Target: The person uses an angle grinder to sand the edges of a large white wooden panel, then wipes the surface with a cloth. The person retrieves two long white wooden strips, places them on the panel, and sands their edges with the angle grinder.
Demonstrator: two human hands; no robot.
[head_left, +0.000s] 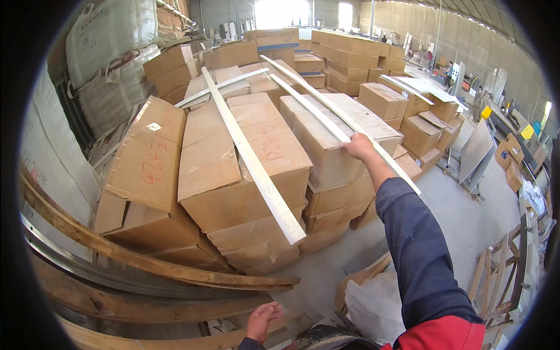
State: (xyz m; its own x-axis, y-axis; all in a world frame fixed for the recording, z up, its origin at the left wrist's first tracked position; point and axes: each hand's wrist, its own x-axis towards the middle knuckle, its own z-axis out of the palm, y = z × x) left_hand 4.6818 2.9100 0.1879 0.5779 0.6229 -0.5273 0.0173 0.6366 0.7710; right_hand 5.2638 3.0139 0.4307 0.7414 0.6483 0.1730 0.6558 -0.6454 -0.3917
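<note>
My right hand [358, 147] grips the near end of a long white strip [308, 106] that lies across dusty cardboard boxes [326, 124]. Close along its right side, a second white strip [323, 99] passes behind my wrist and juts past the boxes. Farther left, a third white strip [251, 162] rests on a large carton [280, 135] with red handwriting, its near end overhanging the edge. A shorter strip [238, 80] lies crosswise beneath its far end. Low in the view, my left hand [264, 319] hovers near wooden beams [175, 264], fingers loosely bent, with nothing visible in it.
Stacked cartons [345, 52] extend back. White bulk bags [111, 39] line the left. A crumpled white sheet [374, 302] lies by my right arm. Panels on a wheeled rack [474, 151] and a wooden frame [494, 280] stand right. A distant person [449, 73] is at the back.
</note>
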